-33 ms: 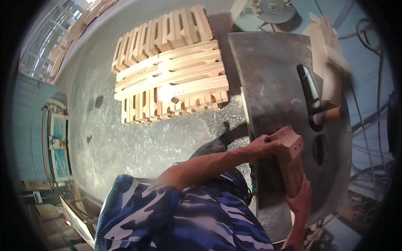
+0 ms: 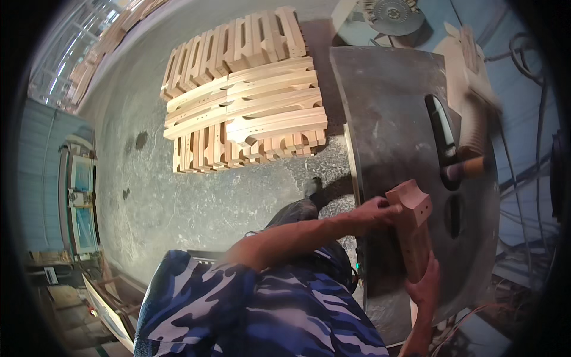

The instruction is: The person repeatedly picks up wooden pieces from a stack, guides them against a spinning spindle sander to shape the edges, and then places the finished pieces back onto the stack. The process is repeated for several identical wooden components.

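A shaped wooden piece (image 2: 416, 232), with small holes in its pale pink end, lies lengthwise over the dark metal worktable (image 2: 380, 119). My right hand (image 2: 422, 279) is closed round its near end. My left hand (image 2: 375, 211) is beside its far end, fingers loosely bent and apart, fingertips at its side. To the right of the piece, a cylindrical roller (image 2: 470, 166) sticks out at a long slot in the table, with a second, smaller slot below it.
Stacked wooden pieces (image 2: 250, 83) stand on the concrete floor (image 2: 125, 166) left of the table. A round machine part (image 2: 389, 15) is beyond it, a hose (image 2: 473, 137) and cables to the right. My shoe (image 2: 313, 187) is beside the table. A wheeled-looking frame (image 2: 107, 297) stands lower left.
The fingers of my left hand have loosened slightly on the wooden piece. The piece and my right hand have shifted very slightly.
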### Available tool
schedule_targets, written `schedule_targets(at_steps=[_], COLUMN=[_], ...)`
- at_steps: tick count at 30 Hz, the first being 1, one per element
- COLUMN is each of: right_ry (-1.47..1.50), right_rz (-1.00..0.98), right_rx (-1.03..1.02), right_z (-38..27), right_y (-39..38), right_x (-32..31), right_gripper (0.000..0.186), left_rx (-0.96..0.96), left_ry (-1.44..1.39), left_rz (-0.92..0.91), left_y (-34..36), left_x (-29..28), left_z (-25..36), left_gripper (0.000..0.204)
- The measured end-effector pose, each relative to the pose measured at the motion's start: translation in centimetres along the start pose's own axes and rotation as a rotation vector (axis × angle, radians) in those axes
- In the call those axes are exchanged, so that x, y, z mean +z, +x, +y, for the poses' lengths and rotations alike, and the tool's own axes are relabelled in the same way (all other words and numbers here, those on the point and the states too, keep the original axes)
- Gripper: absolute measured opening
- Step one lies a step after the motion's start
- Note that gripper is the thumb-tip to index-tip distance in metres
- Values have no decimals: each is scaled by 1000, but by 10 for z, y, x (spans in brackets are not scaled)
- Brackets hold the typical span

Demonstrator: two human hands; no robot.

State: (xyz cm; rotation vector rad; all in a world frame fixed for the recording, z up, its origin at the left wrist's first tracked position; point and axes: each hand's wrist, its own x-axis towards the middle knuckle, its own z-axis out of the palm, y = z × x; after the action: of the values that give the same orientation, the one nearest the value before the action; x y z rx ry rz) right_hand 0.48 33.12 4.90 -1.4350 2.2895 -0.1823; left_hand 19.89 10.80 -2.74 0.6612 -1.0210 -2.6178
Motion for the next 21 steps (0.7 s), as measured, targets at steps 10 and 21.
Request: schedule_targets(at_steps=[10,21], right_ry=[484,319], right_rz=[-254,-354], right_rx=[31,-347], right_z=[-115,-353], right_y=[-1,36], right_x=[23,50], right_gripper=[105,101], left_rx=[116,367], left_ry=[21,-461], left_rz=[-19,552], left_y=[-98,-281], left_x=[26,-97], left_z=[-19,61], left_gripper=[54,36])
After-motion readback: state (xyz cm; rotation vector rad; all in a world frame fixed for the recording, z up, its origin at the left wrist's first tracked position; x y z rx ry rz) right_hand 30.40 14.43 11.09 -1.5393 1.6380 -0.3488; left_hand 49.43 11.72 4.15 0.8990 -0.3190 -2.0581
